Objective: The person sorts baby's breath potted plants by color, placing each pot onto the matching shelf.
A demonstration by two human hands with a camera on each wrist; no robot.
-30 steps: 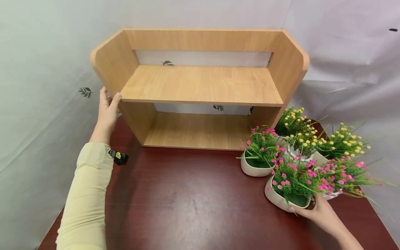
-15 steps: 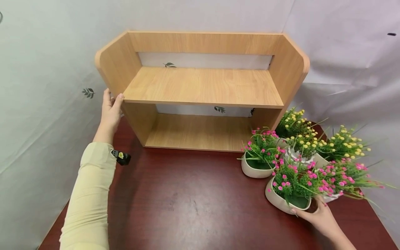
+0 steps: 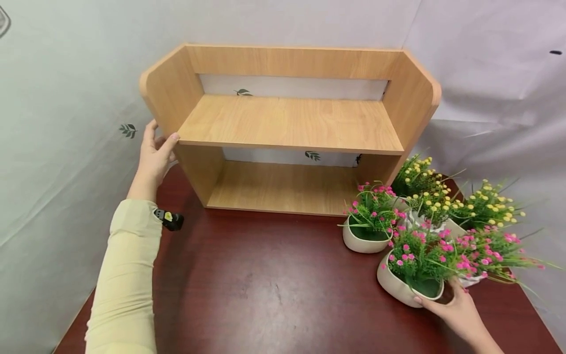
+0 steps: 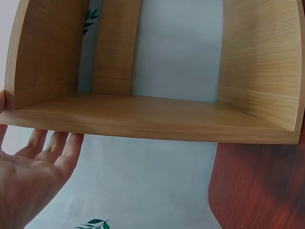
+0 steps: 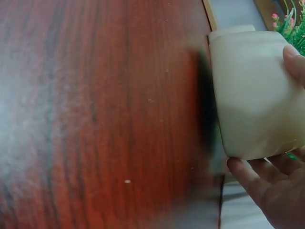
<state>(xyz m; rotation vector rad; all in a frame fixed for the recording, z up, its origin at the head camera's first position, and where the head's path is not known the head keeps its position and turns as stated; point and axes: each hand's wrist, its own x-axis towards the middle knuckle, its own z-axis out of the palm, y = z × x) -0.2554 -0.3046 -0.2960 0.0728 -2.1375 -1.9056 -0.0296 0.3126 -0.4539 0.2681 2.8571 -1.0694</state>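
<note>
A two-tier wooden shelf [image 3: 292, 123] stands on the dark red table. My left hand [image 3: 152, 160] holds its left side panel, the thumb at the front edge by the upper board. In the left wrist view several fingers [image 4: 69, 155] lie against the panel's outer face. At the right, my right hand [image 3: 457, 307] grips a potted plant [image 3: 400, 285] with pink flowers in a cream oval pot. Its thumb is on the near side of the rim and the other fingers are at the right end, partly hidden. The pot's smooth wall [image 5: 257, 95] fills the right of the right wrist view.
Another pink-flowered pot [image 3: 364, 241] stands by the shelf's front right corner. Several more plants, among them yellow-flowered ones [image 3: 491, 206], crowd the table's right side. The table top [image 3: 265, 275] stretches before the shelf; pale cloth walls [image 3: 57, 123] rise around it.
The head view has shifted slightly, so the shelf appears a little further right. Both hands keep their holds, and the gripped plant stays in nearly the same place.
</note>
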